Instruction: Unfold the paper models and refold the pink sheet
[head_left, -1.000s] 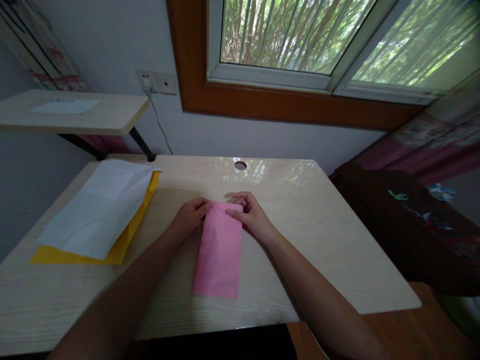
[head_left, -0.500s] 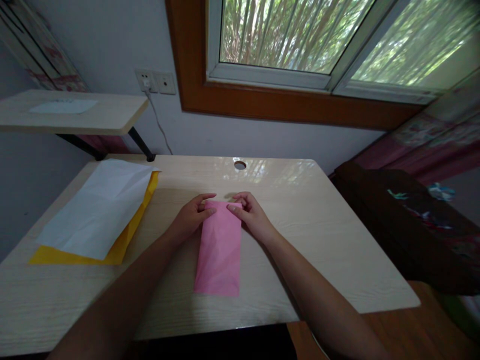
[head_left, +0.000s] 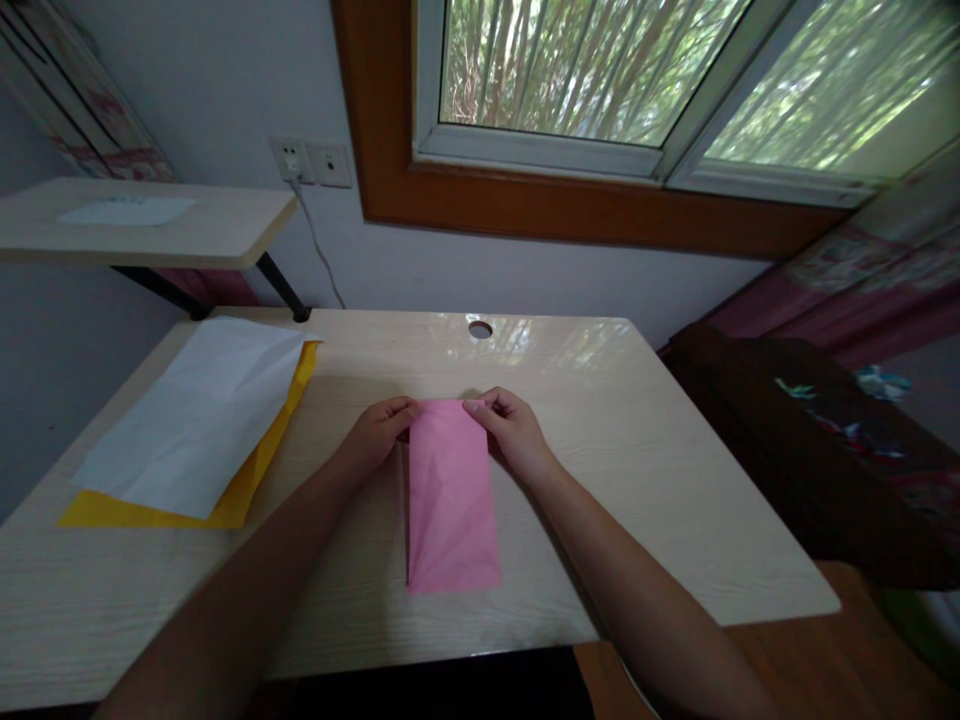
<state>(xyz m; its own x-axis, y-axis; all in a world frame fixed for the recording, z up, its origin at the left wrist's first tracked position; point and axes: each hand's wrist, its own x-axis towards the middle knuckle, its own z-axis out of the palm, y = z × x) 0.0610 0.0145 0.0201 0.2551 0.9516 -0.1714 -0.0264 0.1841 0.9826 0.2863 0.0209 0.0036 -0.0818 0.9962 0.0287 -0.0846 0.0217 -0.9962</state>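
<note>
A folded pink paper (head_left: 451, 500) lies lengthwise on the light wooden table (head_left: 630, 480), its long side running away from me. My left hand (head_left: 379, 435) pinches its far left corner. My right hand (head_left: 510, 430) pinches the far right corner. Both hands rest on the table at the paper's far edge, and the near end lies flat and free.
A white sheet (head_left: 199, 415) lies over a yellow sheet (head_left: 247, 490) at the table's left. A cable hole (head_left: 480, 328) sits near the far edge. A raised side shelf (head_left: 150, 225) stands at the back left, and dark furniture (head_left: 810, 450) at the right.
The pink paper has swung slightly, its near end shifting right. Both hands now pinch the far corners instead of pressing fingers flat on the far edge.
</note>
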